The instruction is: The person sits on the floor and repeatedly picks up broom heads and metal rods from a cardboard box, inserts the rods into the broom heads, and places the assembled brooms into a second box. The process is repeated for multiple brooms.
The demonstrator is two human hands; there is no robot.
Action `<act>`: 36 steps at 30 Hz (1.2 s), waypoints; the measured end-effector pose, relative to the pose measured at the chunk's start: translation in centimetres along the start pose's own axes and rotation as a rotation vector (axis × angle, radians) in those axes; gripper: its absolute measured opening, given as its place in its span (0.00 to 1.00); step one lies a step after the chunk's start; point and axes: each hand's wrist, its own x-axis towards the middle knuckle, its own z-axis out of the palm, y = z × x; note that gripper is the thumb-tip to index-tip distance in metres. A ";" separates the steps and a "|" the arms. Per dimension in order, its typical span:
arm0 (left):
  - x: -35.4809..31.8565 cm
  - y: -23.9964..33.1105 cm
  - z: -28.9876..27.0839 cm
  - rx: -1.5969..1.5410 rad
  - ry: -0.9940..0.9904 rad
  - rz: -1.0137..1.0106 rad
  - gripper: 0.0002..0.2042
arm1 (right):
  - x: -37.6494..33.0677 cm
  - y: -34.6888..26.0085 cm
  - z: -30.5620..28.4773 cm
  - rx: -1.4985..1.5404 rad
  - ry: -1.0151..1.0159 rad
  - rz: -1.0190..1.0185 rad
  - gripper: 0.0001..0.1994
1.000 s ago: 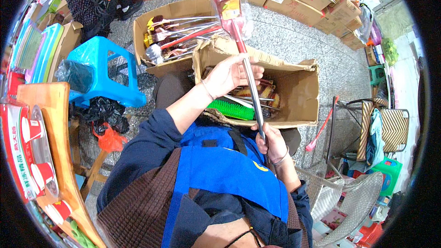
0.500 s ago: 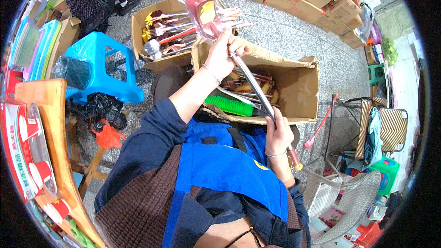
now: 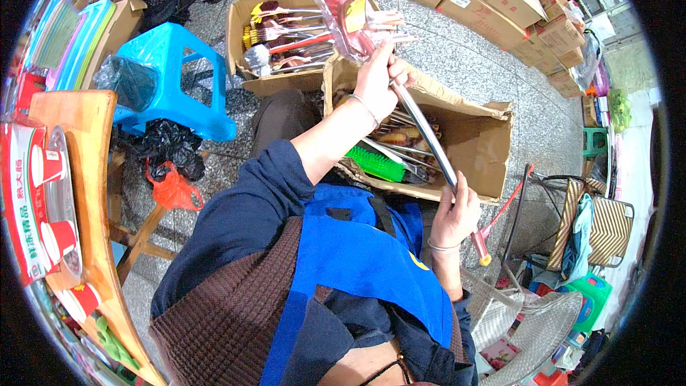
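Above box [image 3: 489,144]: pole [image 3: 423,124] in L hand [image 3: 381,83], R hand [image 3: 456,216]; prob. metal

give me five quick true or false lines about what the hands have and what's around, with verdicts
1. The left hand and right hand hold one long-handled tool. True.
2. The tool's red head is bare. False: clear plastic covers it.
3. The left hand is nearer the red head than the right hand is. True.
4. The right hand holds the green-bristled brush. False: the green-bristled brush lies in the open cardboard box.
5. The large stool at the picture's left is yellow. False: the large stool is blue.
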 end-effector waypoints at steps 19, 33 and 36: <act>-0.5 -0.3 -1.1 0.173 0.021 -0.109 0.17 | -2.3 0.3 -0.8 0.301 -0.288 0.193 0.15; -1.1 -0.3 -1.3 0.018 -0.151 -0.204 0.10 | -2.4 1.5 -1.2 0.921 -0.452 0.489 0.12; -0.9 0.0 -1.8 0.022 -0.003 -0.230 0.12 | -2.3 0.7 -1.6 0.462 -0.222 0.232 0.12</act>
